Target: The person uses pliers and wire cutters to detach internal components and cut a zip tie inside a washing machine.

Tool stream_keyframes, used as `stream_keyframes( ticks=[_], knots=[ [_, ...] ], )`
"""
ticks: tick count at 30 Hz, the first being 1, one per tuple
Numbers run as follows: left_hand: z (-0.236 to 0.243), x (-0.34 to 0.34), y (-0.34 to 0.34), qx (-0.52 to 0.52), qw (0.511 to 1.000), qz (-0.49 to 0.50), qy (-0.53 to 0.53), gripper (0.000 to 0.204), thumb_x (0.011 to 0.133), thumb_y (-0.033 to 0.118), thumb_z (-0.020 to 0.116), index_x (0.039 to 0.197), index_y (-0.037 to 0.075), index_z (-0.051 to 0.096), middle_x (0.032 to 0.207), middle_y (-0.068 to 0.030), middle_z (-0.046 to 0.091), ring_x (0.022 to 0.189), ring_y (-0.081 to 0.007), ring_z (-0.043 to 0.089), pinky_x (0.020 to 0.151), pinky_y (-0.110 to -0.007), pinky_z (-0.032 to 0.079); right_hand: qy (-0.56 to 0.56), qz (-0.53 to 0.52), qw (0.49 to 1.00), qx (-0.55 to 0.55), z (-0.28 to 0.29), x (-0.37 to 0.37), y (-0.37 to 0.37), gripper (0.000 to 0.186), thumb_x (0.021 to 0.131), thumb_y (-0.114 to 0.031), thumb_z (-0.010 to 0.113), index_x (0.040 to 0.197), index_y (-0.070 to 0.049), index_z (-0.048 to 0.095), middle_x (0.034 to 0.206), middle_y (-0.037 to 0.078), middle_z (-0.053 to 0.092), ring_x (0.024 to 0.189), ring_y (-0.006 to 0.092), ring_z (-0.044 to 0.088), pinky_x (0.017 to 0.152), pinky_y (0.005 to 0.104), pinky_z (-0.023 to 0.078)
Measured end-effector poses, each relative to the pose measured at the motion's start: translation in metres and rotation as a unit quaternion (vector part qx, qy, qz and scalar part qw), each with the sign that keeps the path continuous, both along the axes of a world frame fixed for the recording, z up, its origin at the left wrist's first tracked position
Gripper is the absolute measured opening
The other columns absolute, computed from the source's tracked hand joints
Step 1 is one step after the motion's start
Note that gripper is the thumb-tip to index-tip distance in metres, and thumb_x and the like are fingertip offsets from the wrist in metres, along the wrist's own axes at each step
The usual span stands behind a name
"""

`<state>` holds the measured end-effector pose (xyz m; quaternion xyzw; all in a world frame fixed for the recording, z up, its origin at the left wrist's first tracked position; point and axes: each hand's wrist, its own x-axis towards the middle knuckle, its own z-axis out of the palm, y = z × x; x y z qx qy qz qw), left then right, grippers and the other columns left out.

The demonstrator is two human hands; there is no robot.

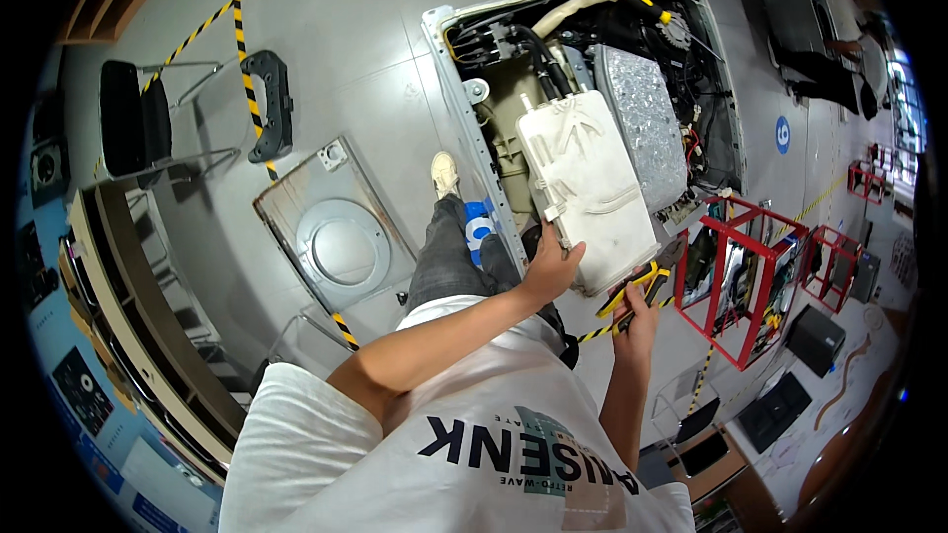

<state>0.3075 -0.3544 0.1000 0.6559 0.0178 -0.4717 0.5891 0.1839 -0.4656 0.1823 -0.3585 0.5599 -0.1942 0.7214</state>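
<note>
An opened appliance cabinet (456,89) holds a white plastic housing (588,173), joined near its upper end to black hoses (543,64), and a silver foil-covered block (637,109) beside it. My left hand (553,262) grips the housing's lower left edge. At the housing's bottom right corner, my right hand (632,316) holds yellow-and-black pliers (627,291); their jaw tips are hard to make out. A yellow-and-black screwdriver (647,5) lies across the upper part of the cabinet.
A metal panel with a round ring (286,207) lies left of me, near a dark plastic bracket (267,104) and chair (123,118). Red frames (741,276) stand at right, shelving (118,316) at left. Other people (869,64) are at upper right and top.
</note>
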Motion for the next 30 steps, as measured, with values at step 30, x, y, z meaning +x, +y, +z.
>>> stream_keyframes(
  ticks=[30],
  knots=[
    [0.017,-0.078,0.074,0.184,0.873,0.078,-0.445,0.050,0.085,0.016,0.071,0.130,0.001,0.053,0.135,-0.0254,0.048,0.123,-0.0430,0.046,0.103,-0.050,0.038,-0.083,0.173,0.976,0.101,-0.033,-0.023,-0.042,0.031,0.093,0.005,0.058,0.123,-0.002,0.054,0.106,0.008,0.054,0.097,0.0211,0.060,0.096,0.0454,0.054]
  ],
)
